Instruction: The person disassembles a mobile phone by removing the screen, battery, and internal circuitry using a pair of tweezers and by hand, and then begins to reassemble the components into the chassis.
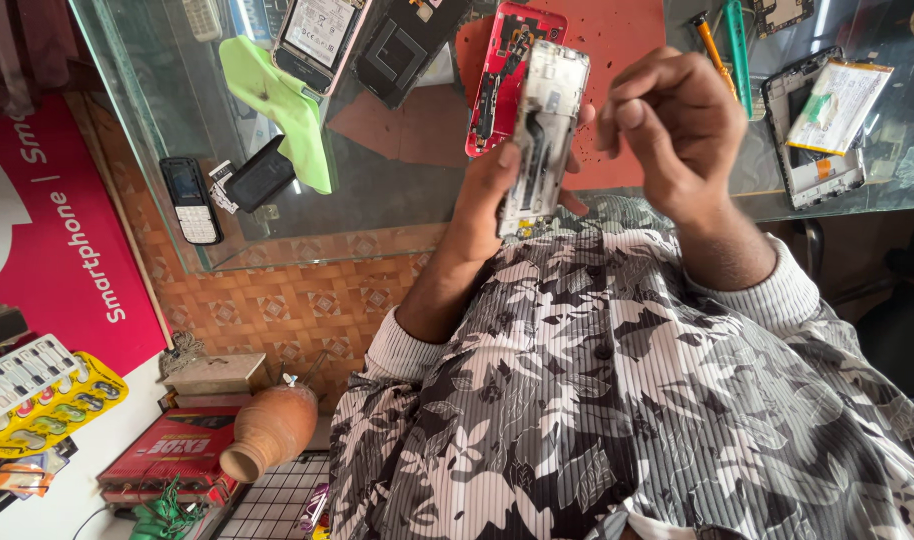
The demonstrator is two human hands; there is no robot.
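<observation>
The left hand (497, 190) grips a silver phone frame (543, 130) upright above the glass table (397, 190). The right hand (667, 130) hovers just beside it, fingers pinched together, their contents hidden. A red phone shell (497, 70), green cloth (282, 100) and keypad phone (190, 200) lie around.

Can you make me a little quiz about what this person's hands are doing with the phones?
1. True or false: the left hand holds the silver phone frame up over the glass table.
2. What colour is the opened phone lying just behind that frame? A) blue B) red C) yellow
3. Fill in: the right hand is beside the frame with its fingers pinched, and you cannot see what is ______ them.

Key
1. True
2. B
3. between
</observation>
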